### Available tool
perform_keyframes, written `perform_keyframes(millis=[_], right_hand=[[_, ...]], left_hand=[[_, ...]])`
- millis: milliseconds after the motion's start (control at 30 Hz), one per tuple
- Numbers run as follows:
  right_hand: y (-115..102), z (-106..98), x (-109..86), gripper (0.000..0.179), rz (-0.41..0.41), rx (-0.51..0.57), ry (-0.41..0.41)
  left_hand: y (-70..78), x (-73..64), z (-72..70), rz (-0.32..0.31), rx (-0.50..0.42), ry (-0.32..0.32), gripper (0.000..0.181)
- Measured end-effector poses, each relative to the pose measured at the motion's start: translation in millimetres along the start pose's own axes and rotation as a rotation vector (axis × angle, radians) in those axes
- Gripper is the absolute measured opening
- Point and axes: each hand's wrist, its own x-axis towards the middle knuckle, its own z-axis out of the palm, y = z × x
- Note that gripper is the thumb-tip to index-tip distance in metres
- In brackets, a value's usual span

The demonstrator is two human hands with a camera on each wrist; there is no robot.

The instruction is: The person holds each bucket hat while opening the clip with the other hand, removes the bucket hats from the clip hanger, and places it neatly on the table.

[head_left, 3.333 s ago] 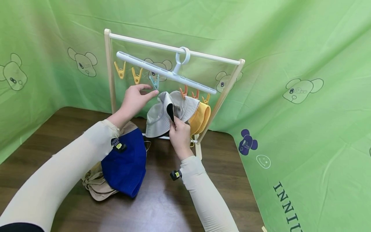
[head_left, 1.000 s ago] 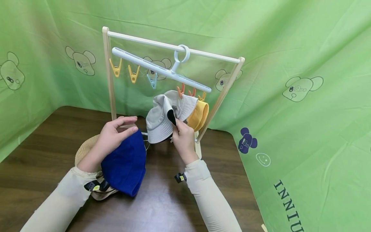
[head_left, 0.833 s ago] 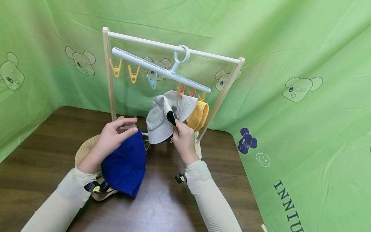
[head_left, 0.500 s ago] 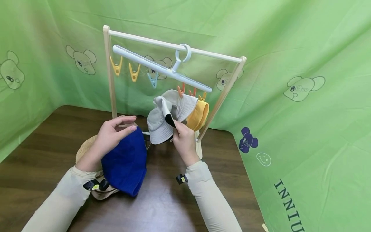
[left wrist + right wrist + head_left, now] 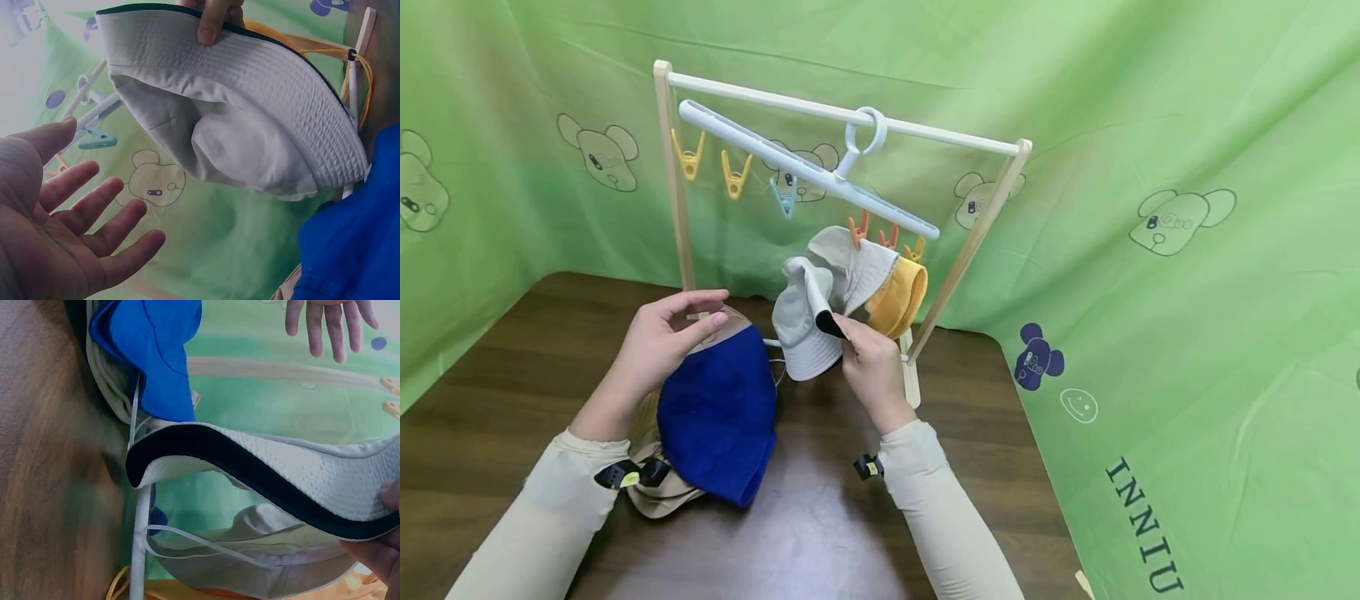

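Note:
My right hand pinches the brim of a light grey bucket hat with a black inner side; the thumb lies on the stitched brim in the right wrist view. Behind this hat, a second pale hat hangs from orange clothespins, and a yellow hat hangs beside it at the right. My left hand holds nothing; its fingers are spread, palm showing in the left wrist view, near the blue hat. Above, a light blue clothespin and yellow clothespins dangle with nothing clipped in them.
A pale blue hanger hooks over the white bar of a wooden-sided rack. Beige hats lie under the blue one on the brown table. Green patterned cloth surrounds the table.
My left hand has come down from beside the blue clothespin to above the blue hat, then drifted slightly left. The grey hat in my right hand has dropped a little and turned.

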Motion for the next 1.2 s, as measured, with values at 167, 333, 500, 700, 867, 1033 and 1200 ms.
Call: perform_keyframes(millis=[167,333,500,700,867,1033,1200], right_hand=[[0,2,-3.1,0.027,-0.008,0.006,0.002],[-2,2,-5.9,0.03,-0.006,-0.011,0.004],[-3,1,-8.8,0.032,-0.018,-0.027,-0.006],[-2,-1,-13.7,0.032,-0.057,-0.036,0.0],[1,-2,-16.2,0.031,-0.101,-0.033,0.018],[2,-2,-18.4,0.037,-0.149,-0.03,0.015],[1,-2,-20.6,0.049,-0.181,0.006,-0.014]], left_hand=[[-0.7,-0.8,0.2,-0.001,0.005,-0.008,0.039],[-2.1,-0.5,1.8,0.016,0.007,-0.009,0.034],[-2.8,-0.2,4.1,0.026,0.008,-0.011,0.033],[-1.6,0.2,2.2,0.023,0.005,0.005,0.032],[-2.0,1.3,-2.3,0.033,-0.008,0.029,0.032],[-0.9,1.1,-6.5,0.024,0.01,0.055,0.032],[-0.1,1.2,-11.0,0.017,0.02,0.067,0.03]])
